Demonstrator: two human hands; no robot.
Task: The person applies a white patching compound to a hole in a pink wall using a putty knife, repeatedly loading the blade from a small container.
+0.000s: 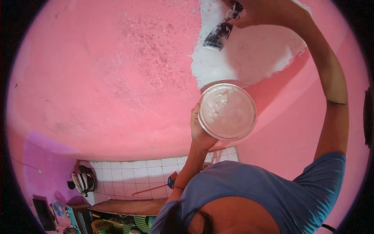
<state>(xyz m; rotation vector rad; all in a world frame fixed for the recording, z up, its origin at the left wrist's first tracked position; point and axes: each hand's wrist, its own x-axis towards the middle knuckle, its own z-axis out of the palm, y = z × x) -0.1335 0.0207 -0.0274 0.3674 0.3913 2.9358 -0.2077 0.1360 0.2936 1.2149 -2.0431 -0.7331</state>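
My left hand (pixel 200 132) is wrapped round the side of a round tub (pixel 254 117) of smooth whitish putty (pixel 230 117). The putty's surface is broken into lumps near the far side. At the top of the view my right hand (pixel 255 12) grips a dark, flat scraper (pixel 219 36) smeared with white. Its broad edge lies against or close over a white coated patch (pixel 249 54) on the pink wall (pixel 97 78); contact I cannot tell. Part of that hand is cut off by the frame's upper edge.
Dark speckled stains (pixel 144 54) mark the pink wall left of the white patch. Below lies a white tiled floor (pixel 128 171) with a red-handled broom or mop (pixel 150 190), a backpack (pixel 82 181) and a wooden cabinet (pixel 124 206). A blue fan (pixel 58 209) stands at lower left.
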